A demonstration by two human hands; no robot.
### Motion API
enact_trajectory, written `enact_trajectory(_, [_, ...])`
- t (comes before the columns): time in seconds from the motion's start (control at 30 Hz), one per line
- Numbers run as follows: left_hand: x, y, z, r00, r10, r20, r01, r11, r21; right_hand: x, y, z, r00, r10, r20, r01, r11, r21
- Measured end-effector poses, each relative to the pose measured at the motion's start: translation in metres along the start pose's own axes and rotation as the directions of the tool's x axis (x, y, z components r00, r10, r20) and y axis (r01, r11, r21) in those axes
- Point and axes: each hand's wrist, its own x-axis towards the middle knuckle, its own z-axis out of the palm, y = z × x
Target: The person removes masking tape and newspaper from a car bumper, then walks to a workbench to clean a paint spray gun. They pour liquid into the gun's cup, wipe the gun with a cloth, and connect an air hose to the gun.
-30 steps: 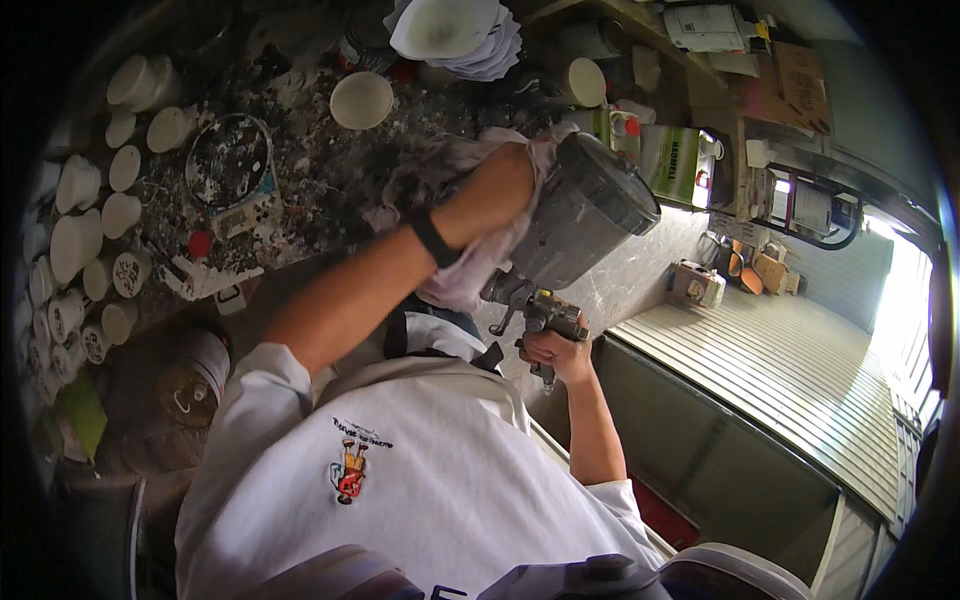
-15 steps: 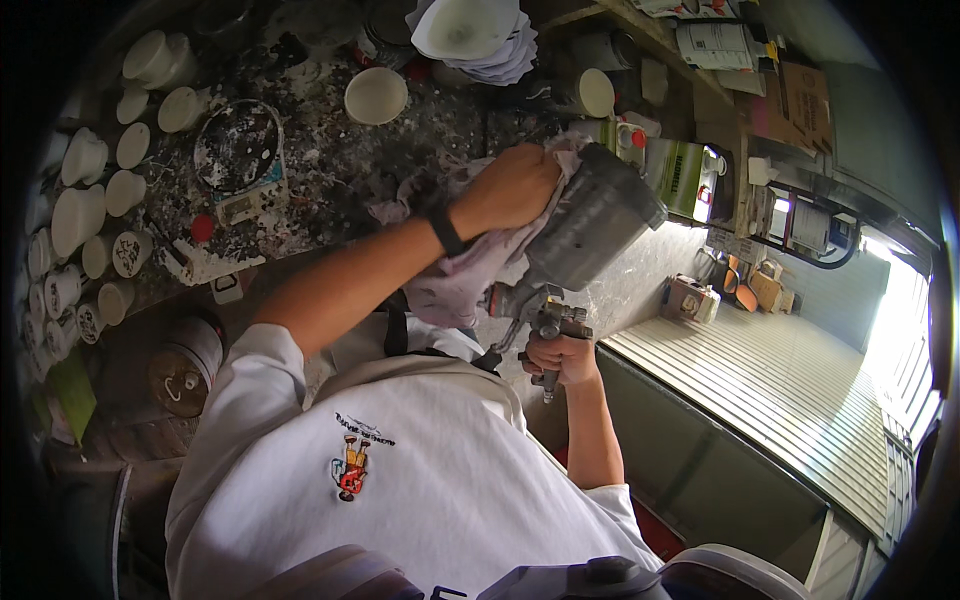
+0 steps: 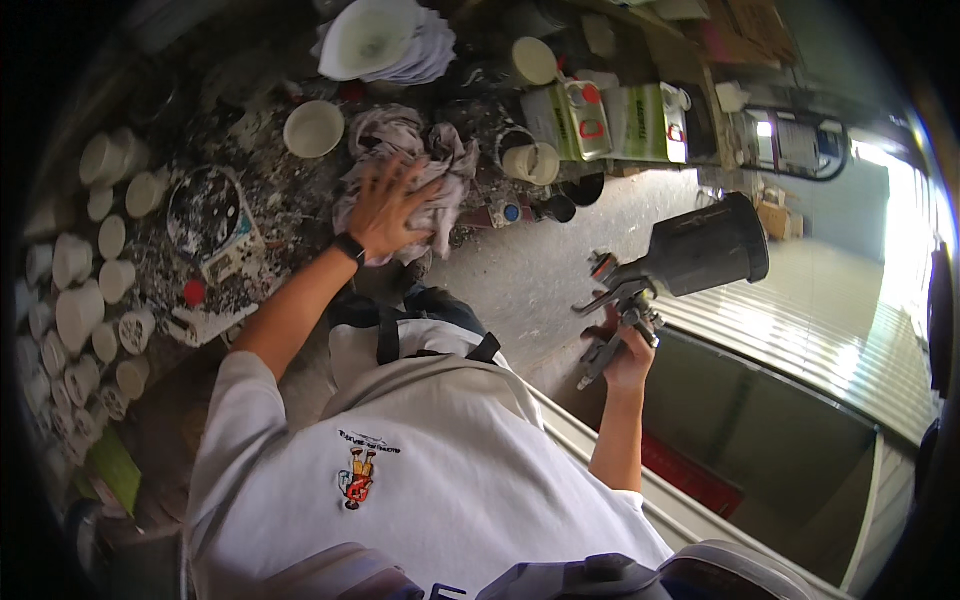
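Right grip (image 3: 629,362): spray gun (image 3: 632,290) with cup (image 3: 710,247)

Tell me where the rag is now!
In the head view, the rag lies left of centre on the bench, under the left hand, just right of a white cup.

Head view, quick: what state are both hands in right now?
Left hand: open, fingers spread on a crumpled pinkish-grey cloth.
Right hand: closed, holding a black-cupped grey metal spray gun.
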Motion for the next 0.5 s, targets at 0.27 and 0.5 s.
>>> enact_trajectory(0.27, [0.008, -0.025, 0.049, 0.97, -0.138, 0.2, 0.115, 0.986, 0.119, 0.028, 0.004, -0.072, 0.919, -0.086, -0.385, -0.014, 0.968, -0.251])
enact_trajectory(0.5, [0.034, -0.018, 0.06, 0.974, -0.216, 0.073, 0.183, 0.932, 0.313, 0.106, 0.052, -0.167, 0.893, -0.054, -0.448, -0.126, 0.923, -0.364])
